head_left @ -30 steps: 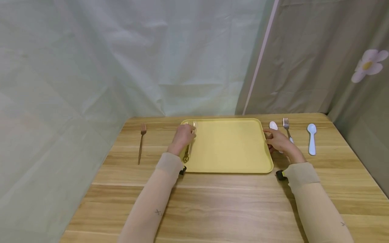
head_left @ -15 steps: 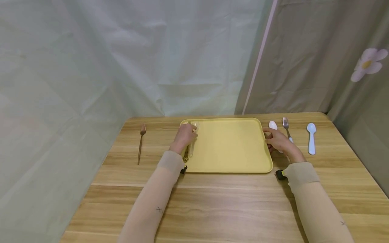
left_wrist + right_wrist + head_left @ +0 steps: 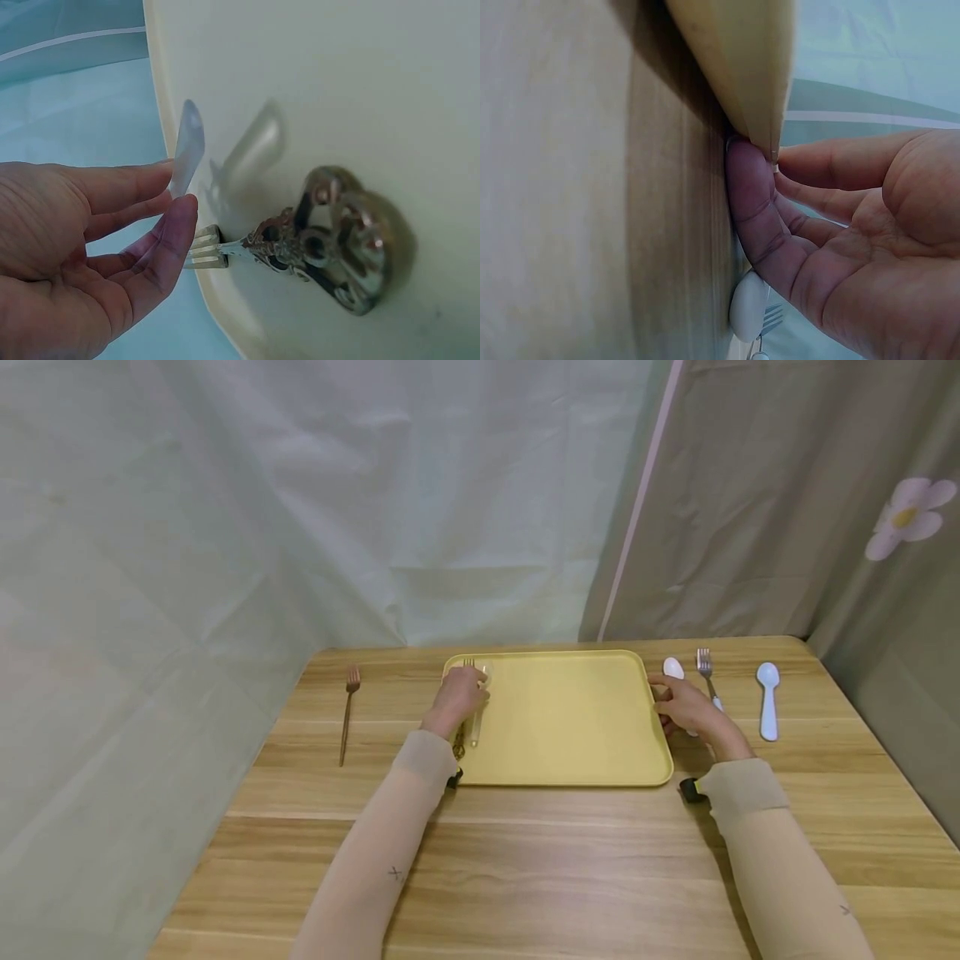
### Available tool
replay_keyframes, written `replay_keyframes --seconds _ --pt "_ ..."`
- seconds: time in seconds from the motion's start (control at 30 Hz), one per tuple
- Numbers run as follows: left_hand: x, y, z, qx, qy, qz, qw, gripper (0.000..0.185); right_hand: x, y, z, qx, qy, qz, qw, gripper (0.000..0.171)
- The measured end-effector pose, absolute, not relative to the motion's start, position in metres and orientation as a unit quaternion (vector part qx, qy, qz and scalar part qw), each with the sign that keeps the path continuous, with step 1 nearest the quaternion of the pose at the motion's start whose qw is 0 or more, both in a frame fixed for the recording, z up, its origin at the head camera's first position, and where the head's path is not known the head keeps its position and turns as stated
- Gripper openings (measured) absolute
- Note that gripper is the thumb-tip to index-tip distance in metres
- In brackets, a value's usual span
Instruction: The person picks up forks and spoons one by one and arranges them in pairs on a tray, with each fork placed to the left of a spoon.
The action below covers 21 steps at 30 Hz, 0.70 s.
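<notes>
I judge sorting is early: my left hand (image 3: 459,692) pinches a clear plastic spoon (image 3: 185,150) over the yellow tray (image 3: 570,727), beside an ornate gold fork (image 3: 330,244). Right hand (image 3: 686,706), fingers relaxed, touches the rim; four utensils remain on the tabletop (image 3: 525,860).

Staged recording booth, draped fabric backdrop (image 3: 300,510), wooden table (image 3: 555,860), laid cutlery

Left hand (image 3: 82,255) pinching clear spoon (image 3: 187,150) beside ornate fork (image 3: 315,244)
</notes>
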State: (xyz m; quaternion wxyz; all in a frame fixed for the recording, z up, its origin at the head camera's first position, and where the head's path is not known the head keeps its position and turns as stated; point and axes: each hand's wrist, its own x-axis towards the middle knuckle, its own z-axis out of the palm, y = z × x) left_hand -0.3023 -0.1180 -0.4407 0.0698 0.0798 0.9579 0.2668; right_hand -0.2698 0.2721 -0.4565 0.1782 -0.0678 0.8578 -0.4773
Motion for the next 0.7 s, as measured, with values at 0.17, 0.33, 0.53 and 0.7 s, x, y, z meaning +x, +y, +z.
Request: replay_keyframes --seconds 0.17,0.33,0.53,0.7 --pt "-0.3036 -0.1165 -0.4432 0.071 0.955 0.276 0.079 0.040 -0.2699 0.2722 -0.4568 -0.069 0.859 -0.476 0.176 0.060" --pt "-0.3051 -0.1148 -0.4432 0.056 0.953 0.285 0.090 0.041 -0.2711 0.2715 -0.4585 -0.068 0.859 -0.476 0.174 0.061" --pt "-0.3037 -0.1141 -0.4455 0.049 0.955 0.280 0.085 0.041 -0.2725 0.2709 -0.4588 -0.068 0.864 -0.469 0.169 0.060" --pt "-0.3030 -0.1143 -0.4466 0.057 0.953 0.286 0.078 0.040 -0.2732 0.2720 -0.4594 -0.068 0.866 -0.467 0.167 0.061"
